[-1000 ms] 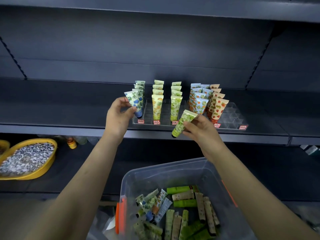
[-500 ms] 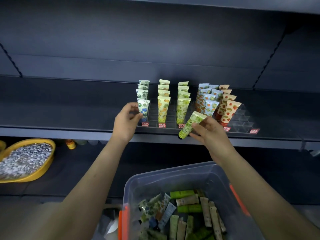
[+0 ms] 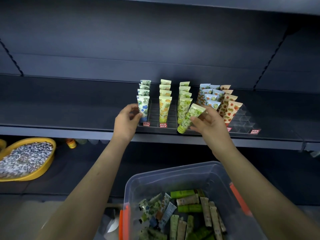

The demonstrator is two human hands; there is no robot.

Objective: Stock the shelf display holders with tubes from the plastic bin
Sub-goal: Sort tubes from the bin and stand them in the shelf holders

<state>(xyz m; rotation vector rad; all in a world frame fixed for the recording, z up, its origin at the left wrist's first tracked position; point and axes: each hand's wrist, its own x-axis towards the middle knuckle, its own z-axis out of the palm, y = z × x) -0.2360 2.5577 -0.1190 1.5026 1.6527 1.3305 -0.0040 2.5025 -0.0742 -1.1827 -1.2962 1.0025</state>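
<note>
Right hand [image 3: 208, 122] pinches a green-patterned tube [image 3: 190, 116] between thumb and fingers. The tube is tilted, cap down, at the front edge of the clear display holder [image 3: 242, 118] on the dark shelf [image 3: 69, 108]. Left hand [image 3: 127, 121] pinches the front blue-flowered tube [image 3: 143, 108], which stands upright in the holder's leftmost row. Below, the plastic bin [image 3: 173, 172] holds many loose tubes [image 3: 188, 208]. A yellow basket [image 3: 48, 165] sits lower left.
</note>
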